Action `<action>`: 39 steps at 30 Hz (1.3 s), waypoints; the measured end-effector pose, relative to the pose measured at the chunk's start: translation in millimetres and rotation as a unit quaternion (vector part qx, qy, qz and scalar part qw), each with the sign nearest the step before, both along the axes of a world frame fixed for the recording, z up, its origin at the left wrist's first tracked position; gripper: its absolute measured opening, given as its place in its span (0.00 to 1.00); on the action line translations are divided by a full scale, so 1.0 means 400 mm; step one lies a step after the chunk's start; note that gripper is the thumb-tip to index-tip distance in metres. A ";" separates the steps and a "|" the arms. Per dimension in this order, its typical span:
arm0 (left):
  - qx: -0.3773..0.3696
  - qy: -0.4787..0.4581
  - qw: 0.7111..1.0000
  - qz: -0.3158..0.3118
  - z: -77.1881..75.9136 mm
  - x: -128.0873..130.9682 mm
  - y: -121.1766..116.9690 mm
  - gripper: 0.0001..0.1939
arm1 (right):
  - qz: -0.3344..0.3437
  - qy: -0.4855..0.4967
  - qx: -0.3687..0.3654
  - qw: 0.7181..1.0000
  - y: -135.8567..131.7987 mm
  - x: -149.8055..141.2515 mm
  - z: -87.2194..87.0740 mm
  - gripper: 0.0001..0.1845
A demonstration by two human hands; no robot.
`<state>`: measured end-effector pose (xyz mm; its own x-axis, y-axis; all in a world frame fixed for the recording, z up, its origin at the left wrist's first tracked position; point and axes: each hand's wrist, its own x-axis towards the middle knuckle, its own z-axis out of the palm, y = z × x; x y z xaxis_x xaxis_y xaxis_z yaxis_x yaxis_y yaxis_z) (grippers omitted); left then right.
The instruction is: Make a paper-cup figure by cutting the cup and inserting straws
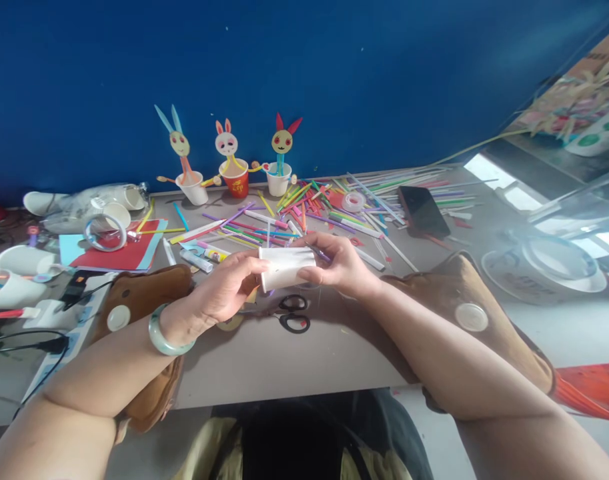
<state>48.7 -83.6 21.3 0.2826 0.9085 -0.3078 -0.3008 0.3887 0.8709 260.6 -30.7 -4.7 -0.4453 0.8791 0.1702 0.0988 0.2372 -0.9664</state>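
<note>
Both my hands hold a white paper cup (283, 267) lying on its side above the grey table (284, 360). My left hand (229, 290), with a pale green bangle at the wrist, grips the cup from the left, thumb on top. My right hand (334, 263) closes on the cup's right end and also pinches a thin purple pen or straw (322, 253). Black-handled scissors (293, 313) lie on the table just below the cup.
Several coloured straws and pens (304, 207) are scattered behind my hands. Three bunny figures stand in cups (234, 175) against the blue wall. A black phone (423, 210), tape roll (354, 201), red paper (129, 253), white cups (19, 263) and cables at left.
</note>
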 end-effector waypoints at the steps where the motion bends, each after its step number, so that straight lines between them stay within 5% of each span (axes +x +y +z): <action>1: 0.000 0.004 1.000 0.007 0.003 0.002 0.001 0.11 | -0.011 0.002 0.008 1.000 -0.001 -0.002 0.000 0.34; 7: 0.043 0.027 0.994 0.100 0.011 0.014 0.003 0.09 | -0.169 0.031 0.037 0.984 -0.035 -0.021 0.003 0.32; 14: 0.054 0.028 0.989 0.132 -0.008 -0.003 0.017 0.12 | -0.226 0.043 0.074 0.970 -0.087 -0.038 0.015 0.28; 22: 0.027 0.015 0.989 0.147 -0.011 0.007 0.011 0.14 | -0.061 -0.104 0.050 0.992 -0.109 -0.049 0.031 0.25; 39: 0.129 0.062 0.979 0.147 -0.049 0.003 -0.004 0.14 | -0.068 -0.119 0.038 0.990 -0.115 -0.054 0.028 0.18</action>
<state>49.9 -85.2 1.6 -0.0275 0.9969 -0.0734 -0.2524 0.0642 0.9655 239.1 -76.6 6.5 -0.3583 0.9226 0.1429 0.3570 0.2769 -0.8921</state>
